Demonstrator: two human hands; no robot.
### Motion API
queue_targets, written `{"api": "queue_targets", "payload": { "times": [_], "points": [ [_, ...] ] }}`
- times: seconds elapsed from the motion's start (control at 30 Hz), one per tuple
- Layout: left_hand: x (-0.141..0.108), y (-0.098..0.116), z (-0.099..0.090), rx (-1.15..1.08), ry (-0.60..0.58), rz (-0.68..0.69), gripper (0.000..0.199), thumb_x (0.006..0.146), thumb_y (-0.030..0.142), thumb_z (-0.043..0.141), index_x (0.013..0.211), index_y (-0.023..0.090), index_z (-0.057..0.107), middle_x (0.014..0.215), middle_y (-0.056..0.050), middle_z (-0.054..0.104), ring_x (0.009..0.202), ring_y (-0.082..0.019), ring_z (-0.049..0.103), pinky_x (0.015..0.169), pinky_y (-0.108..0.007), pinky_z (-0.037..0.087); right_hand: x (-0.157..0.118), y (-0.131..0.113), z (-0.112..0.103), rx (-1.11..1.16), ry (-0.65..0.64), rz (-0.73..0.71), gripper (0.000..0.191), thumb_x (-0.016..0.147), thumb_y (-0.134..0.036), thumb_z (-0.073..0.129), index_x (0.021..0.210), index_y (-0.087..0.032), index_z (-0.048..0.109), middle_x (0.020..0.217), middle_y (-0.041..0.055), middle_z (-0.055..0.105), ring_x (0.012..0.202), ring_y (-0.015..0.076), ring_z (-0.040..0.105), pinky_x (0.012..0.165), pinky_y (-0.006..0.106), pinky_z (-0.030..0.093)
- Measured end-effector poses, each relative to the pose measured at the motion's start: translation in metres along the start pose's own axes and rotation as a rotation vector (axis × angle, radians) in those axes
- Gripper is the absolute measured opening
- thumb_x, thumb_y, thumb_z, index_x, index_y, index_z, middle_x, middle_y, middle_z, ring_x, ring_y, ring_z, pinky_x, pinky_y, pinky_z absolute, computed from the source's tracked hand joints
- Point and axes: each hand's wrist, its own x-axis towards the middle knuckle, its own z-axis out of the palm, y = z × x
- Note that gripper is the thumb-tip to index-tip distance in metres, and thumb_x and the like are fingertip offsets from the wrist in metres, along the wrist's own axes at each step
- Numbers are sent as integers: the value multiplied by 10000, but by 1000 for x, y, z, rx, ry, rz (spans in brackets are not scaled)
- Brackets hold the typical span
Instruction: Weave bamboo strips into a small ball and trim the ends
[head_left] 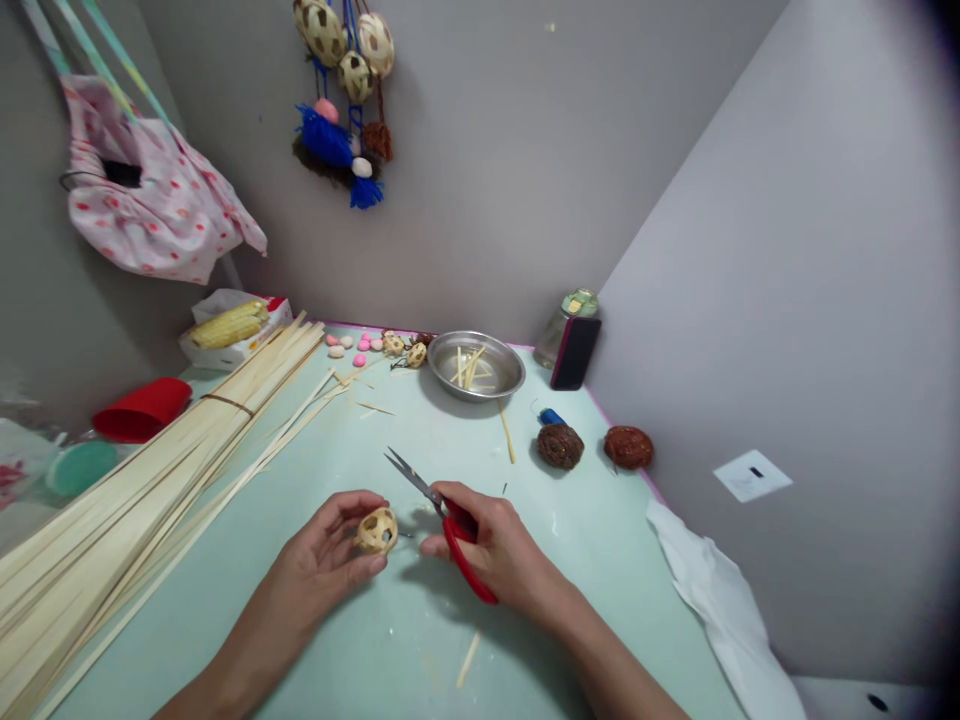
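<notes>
My left hand (334, 550) holds a small woven bamboo ball (377, 531) between thumb and fingers, with gaps showing in its weave. In my right hand (506, 545) is a pair of scissors (457, 540) with red handles. Their blades point up and to the left, beyond the ball and apart from it. A thin dark piece, too small to name, shows between the ball and my right thumb. A short bamboo strip (469, 658) lies on the table below the scissors.
Long bamboo strips (187, 450) lie bundled at the left. Behind my hands stands a metal bowl (476, 390) holding short strips. Brown yarn balls (560, 446), a blue thread spool (551, 416) and a propped phone (576, 353) are at the right. Woven balls with tassels (322, 35) hang on the wall.
</notes>
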Motion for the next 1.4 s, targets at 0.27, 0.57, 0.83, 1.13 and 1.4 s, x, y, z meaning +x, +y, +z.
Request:
{"api": "queue_targets", "payload": {
  "times": [0.27,0.57,0.83,1.13,1.4],
  "points": [
    [-2,8,6,42,84,-14,394,768,431,750,1104,274,616,1241,-71,678,1177,-270,608,966,-326,490,-1,0,0,28,-4,-15,222,860,-434,655,903,-223,602,660,-71,366,622,109,355,592,219,326],
    [-6,13,5,79,1,-31,373,871,458,629,1196,280,592,1260,-65,682,1157,-270,619,985,-344,463,-2,0,-4,-177,22,-151,516,804,-467,732,1247,-249,579,986,42,623,882,199,560,799,302,456],
    [-4,5,0,117,27,11,307,874,434,636,1157,321,596,1189,-6,692,1132,-239,620,962,-285,454,-4,-1,-4,-403,-45,-294,575,805,-470,734,1287,-228,534,1000,69,577,906,223,521,791,341,464],
    [-2,14,4,123,-10,-21,285,858,412,651,1094,254,663,1120,-30,727,1035,-242,640,892,-278,464,-5,0,-3,-467,-92,-280,596,814,-552,695,1286,-227,533,999,75,584,899,230,517,787,353,458],
    [-5,17,7,149,-52,-71,340,867,318,633,1198,254,683,1130,-24,744,1056,-251,639,913,-284,441,-6,-2,-7,-473,-111,-295,664,780,-608,698,1296,-224,536,1017,82,585,919,239,509,827,375,462]
  ]
}}
